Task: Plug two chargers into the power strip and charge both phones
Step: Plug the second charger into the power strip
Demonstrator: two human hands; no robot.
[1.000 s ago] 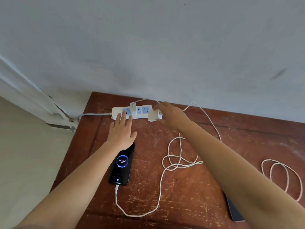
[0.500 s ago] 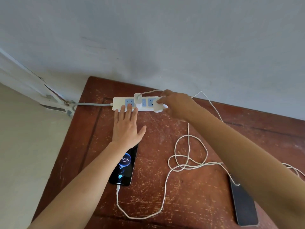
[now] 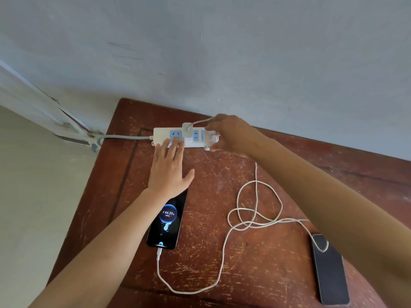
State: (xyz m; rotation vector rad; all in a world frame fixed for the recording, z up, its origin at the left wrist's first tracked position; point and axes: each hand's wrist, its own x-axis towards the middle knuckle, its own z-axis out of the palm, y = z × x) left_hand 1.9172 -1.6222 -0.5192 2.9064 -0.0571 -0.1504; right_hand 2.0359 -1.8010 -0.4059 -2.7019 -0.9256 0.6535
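At the far left the grey mains cord point(image 3: 124, 136) runs off the edge of the worn reddish-brown wooden surface point(image 3: 255, 274) toward the wall, so the long white power strip with blue sockets point(image 3: 160, 135) cannot slide far that way. I lay my left hand point(image 3: 170, 172) flat against the strip's near side, fingers point(image 3: 175, 144) spread and resting over the first blue socket, gripping nothing; I judge this is to brace the strip while I push. Below my wrist lies the black phone with its lit charging screen point(image 3: 165, 221), its white cable point(image 3: 189, 290) looping along the near edge and rising back toward the small white charger already seated in the strip point(image 3: 187, 130), so one half of the job looks done. Further right, my right hand point(image 3: 231, 135) holds the second white charger block point(image 3: 211, 142) at the strip's right end, fingers pinching it; whether its prongs are fully in I cannot tell, as my hand covers the socket. The wall stands close behind the strip, leaving little room there, so pressure has to come from above and in front. Its cream cable point(image 3: 255, 216) coils loosely on open wood and reaches the dark, unlit phone point(image 3: 329, 270) near the right front edge, partly under my forearm, with slack enough.
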